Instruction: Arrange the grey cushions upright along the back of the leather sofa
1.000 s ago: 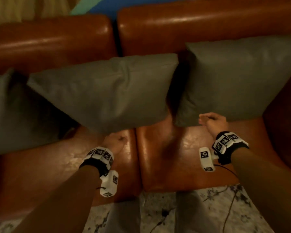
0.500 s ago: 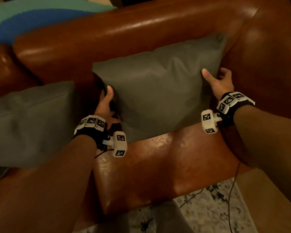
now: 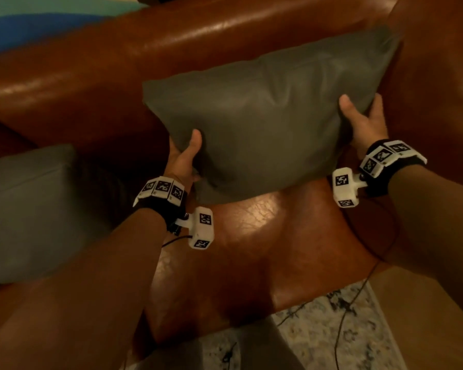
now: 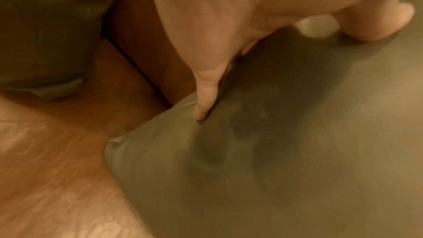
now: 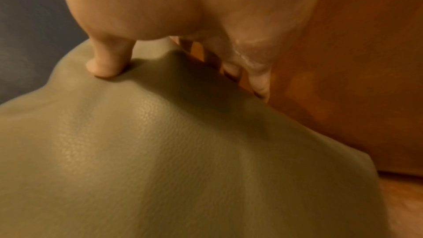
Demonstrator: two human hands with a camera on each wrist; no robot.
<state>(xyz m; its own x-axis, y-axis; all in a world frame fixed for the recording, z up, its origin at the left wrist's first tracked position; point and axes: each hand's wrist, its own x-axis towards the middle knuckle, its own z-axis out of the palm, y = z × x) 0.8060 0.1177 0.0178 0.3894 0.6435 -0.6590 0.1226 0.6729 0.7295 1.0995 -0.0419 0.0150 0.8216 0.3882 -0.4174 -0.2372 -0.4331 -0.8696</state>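
Note:
A grey cushion (image 3: 265, 116) leans against the brown leather sofa back (image 3: 145, 49) at the right end seat. My left hand (image 3: 185, 156) grips its left edge, thumb on the front and fingers behind. My right hand (image 3: 364, 121) grips its right edge the same way, close to the sofa arm (image 3: 439, 89). In the left wrist view my left hand (image 4: 228, 52) pinches the grey cushion (image 4: 297, 151). The right wrist view has my thumb pressed into the grey cushion (image 5: 160, 151). A second grey cushion (image 3: 30, 209) leans at the left.
The leather seat (image 3: 265, 249) in front of the held cushion shines under the light. A patterned rug (image 3: 318, 340) and a thin cable (image 3: 342, 329) lie on the floor below the sofa's front edge. A blue and teal surface (image 3: 24, 25) shows behind the sofa.
A second ago both hands were low at the cushions' bottom edges. They moved to the right cushion and now grip its two sides; the view has swung right.

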